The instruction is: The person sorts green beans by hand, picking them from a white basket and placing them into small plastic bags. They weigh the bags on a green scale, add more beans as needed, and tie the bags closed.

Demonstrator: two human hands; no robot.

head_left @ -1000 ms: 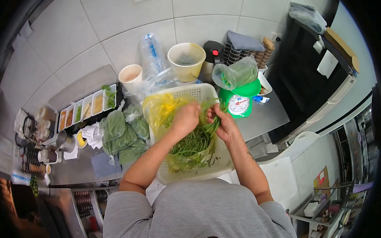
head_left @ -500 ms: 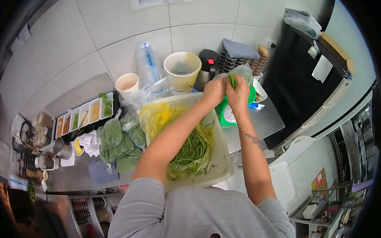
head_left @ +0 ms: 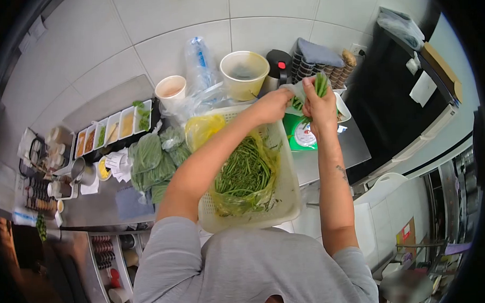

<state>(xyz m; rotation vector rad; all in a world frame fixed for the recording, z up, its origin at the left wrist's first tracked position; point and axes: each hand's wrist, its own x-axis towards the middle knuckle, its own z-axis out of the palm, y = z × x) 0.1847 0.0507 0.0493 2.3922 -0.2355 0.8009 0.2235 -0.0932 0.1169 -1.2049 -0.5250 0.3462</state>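
My right hand (head_left: 320, 108) is wrapped around a bunch of cut green vegetable stems (head_left: 321, 84), held above a green weighing scale (head_left: 298, 129). Beside it, the fingers of my left hand (head_left: 274, 105) are closed on the edge of a clear plastic bag (head_left: 298, 91) that partly surrounds the stems. Below my left forearm, a yellow plastic bag (head_left: 205, 129) lies open in a white perforated basket (head_left: 287, 187). More loose green stems (head_left: 244, 170) fill that yellow bag.
Several packed bags of greens (head_left: 153, 160) lie left of the basket. Behind are a tray of ingredient containers (head_left: 113, 128), a paper tub (head_left: 171, 90), a large bucket (head_left: 244, 76) and a black-topped jug (head_left: 278, 70). A dark fridge (head_left: 395, 92) stands at right.
My hands have moved slightly apart, and more of the green stems now shows above and below my right hand. The whole view has shifted a little.
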